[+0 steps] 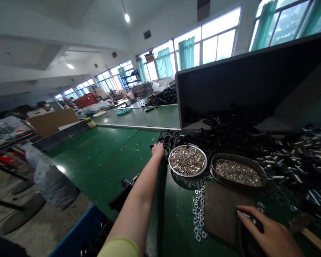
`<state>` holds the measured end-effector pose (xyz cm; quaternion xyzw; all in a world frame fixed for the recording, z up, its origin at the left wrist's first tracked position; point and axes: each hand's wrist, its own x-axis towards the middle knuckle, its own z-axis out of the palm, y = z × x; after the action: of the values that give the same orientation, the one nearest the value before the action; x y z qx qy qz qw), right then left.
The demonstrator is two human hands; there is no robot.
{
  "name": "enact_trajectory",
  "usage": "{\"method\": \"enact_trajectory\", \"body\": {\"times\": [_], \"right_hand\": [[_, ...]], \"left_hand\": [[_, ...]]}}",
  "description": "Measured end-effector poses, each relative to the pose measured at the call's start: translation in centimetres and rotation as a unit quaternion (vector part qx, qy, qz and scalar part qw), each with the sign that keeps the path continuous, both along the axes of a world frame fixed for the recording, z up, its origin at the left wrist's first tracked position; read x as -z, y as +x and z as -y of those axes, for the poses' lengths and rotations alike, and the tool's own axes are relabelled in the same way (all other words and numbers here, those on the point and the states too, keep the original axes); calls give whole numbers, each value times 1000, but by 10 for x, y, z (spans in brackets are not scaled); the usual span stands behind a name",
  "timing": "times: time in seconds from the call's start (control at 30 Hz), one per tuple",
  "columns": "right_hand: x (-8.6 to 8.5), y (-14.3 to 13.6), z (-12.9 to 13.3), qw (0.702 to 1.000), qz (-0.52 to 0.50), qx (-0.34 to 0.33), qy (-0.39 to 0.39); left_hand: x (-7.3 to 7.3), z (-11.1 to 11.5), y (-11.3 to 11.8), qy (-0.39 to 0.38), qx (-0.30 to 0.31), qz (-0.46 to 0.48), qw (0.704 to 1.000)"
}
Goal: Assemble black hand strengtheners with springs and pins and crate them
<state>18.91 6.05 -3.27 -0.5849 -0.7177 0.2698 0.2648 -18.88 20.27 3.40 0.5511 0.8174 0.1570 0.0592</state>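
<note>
My left hand [157,150] is stretched out to the near end of a heap of black parts [173,137]. Its fingers are curled, and a small dark piece sticks out at their left side; most of what they grip is hidden. At lower right, my right hand [270,228] has thumb and forefinger closed on a black curved part [253,219], which rests by the right edge of a brown flat plate [220,210]. Several loose metal nuts [199,214] lie along the plate's left side.
A round metal dish [171,167] of small pins and an oval tin [264,175] of small metal pieces stand behind the plate. A dark screen [243,85] rises beyond them. Metal pieces [305,153] are piled at right, near a wooden handle [317,242]. A blue bin [77,232] is below left.
</note>
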Motion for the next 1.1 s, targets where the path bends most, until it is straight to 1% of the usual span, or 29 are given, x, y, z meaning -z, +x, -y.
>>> {"method": "enact_trajectory", "body": {"times": [0.1,0.2,0.3,0.4,0.47,0.53,0.6,0.63,0.7,0.73,0.77,0.8,0.83,0.87,0.9,0.93,1.0,1.03,1.1], "right_hand": [[3,0,-3,1000,-15,-9,-23],[3,0,-4,999,-31,-12,-30],[1,0,-3,999,-38,14,-23],[0,0,-2,998,-52,22,-7],[-2,1,-1,997,-69,22,12],[-6,1,1,995,-90,32,34],[-17,0,8,992,-113,39,43],[-25,-1,13,990,-127,37,42],[-43,-7,28,987,-156,25,33],[-52,-10,36,985,-171,19,31],[-61,-14,45,982,-185,13,35],[-68,-18,52,979,-197,8,46],[-74,-22,59,977,-205,3,62],[-78,-26,65,975,-208,0,82],[-81,-29,70,973,-207,-5,103],[-82,-31,73,971,-203,-14,121],[-82,-34,78,970,-191,-31,146],[-81,-35,79,970,-184,-36,154],[-79,-36,80,970,-167,-41,170]], "left_hand": [[13,-10,-10,-19,-23,-23,999],[18,-14,-14,-21,-44,-25,998],[13,-12,-16,-17,-69,4,997],[-1,-3,-13,2,-95,62,994],[-11,8,-4,35,-99,112,988],[-19,25,14,77,-80,171,979],[-21,51,42,110,-37,240,964],[-18,68,60,116,-10,275,954],[-9,109,98,107,44,345,931],[-3,131,116,94,74,393,912],[2,153,133,81,108,515,846],[6,174,149,60,121,613,779],[8,193,161,31,125,677,725],[9,209,172,9,121,724,679],[9,221,180,-12,114,752,649],[7,230,186,-29,108,768,631],[3,240,195,-43,98,780,616],[0,242,197,-40,94,780,618],[-3,244,200,-23,93,765,637]]}}
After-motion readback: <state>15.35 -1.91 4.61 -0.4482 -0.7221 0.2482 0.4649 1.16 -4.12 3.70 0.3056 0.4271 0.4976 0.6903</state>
